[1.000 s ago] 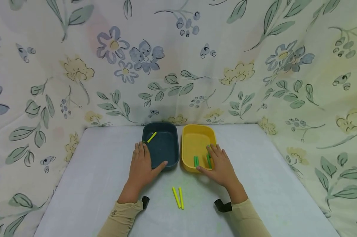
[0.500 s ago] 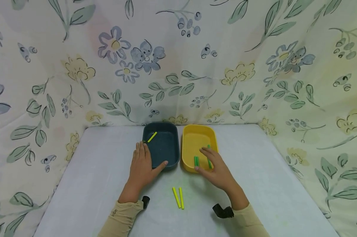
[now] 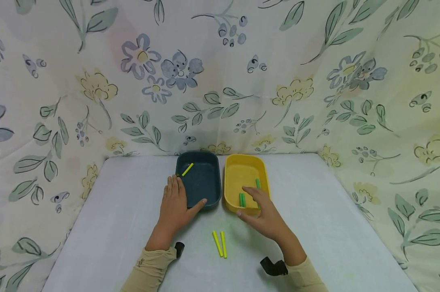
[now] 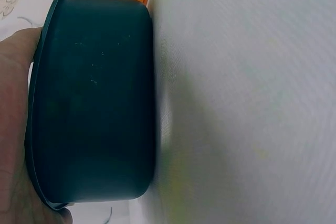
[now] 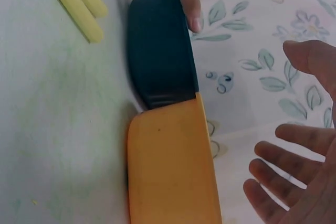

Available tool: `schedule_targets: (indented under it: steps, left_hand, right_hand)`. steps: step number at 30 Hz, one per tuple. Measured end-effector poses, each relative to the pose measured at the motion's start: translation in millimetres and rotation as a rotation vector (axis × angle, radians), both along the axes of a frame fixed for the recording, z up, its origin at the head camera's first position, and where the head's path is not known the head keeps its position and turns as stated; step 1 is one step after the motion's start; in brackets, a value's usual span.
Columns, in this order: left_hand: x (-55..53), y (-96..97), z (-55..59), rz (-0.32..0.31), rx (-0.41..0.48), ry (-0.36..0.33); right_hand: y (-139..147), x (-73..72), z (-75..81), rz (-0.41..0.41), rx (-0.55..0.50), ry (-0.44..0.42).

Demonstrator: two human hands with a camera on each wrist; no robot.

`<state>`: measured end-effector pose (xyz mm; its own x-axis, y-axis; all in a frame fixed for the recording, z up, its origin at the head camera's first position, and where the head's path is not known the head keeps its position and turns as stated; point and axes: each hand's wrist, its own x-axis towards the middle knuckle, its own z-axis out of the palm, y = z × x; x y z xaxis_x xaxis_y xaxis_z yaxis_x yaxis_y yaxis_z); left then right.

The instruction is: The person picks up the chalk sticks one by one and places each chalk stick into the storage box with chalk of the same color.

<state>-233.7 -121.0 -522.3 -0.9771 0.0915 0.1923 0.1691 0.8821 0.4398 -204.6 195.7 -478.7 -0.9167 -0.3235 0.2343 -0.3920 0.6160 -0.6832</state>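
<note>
My left hand (image 3: 174, 207) lies across the left and front rim of a dark teal plastic tub (image 3: 204, 184), fingers straight and thumb spread. The left wrist view shows the tub's outer wall (image 4: 94, 98) beside that hand. Inside the tub is a yellow chalk stick (image 3: 187, 169). Over the front right of a yellow tub (image 3: 242, 172) hovers my right hand (image 3: 265, 215), fingers spread and holding nothing. Several green chalk sticks (image 3: 242, 199) lie in the yellow tub, one partly hidden by the hand. Two yellow chalk sticks (image 3: 220, 244) rest on the table in front.
The tubs stand side by side near the back of a white-covered table (image 3: 125, 227). A floral cloth (image 3: 220, 81) hangs behind and at both sides. A black wrist-worn device (image 3: 273, 267) sits at each cuff.
My right hand has drawn back from inside the yellow tub, toward me and slightly left, uncovering part of a green chalk stick. The left hand has stayed in place.
</note>
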Motion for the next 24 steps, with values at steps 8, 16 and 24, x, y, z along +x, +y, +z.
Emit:
schedule_targets:
  steps: [8,16,24]
  left_hand:
    - [-0.1,0.6,0.1,0.004,0.001,-0.006]
    - [-0.6,1.1,0.4,0.007,0.0,-0.006]
    - [0.0,0.8,0.4,0.005,0.003,-0.008]
  right_hand:
    - [-2.3,7.0,-4.1,0.051,0.016,0.01]
    - [-3.7,11.1,-4.8,0.087,0.036,-0.025]
    - [-6.1,15.9,-7.0,0.109,0.072,-0.035]
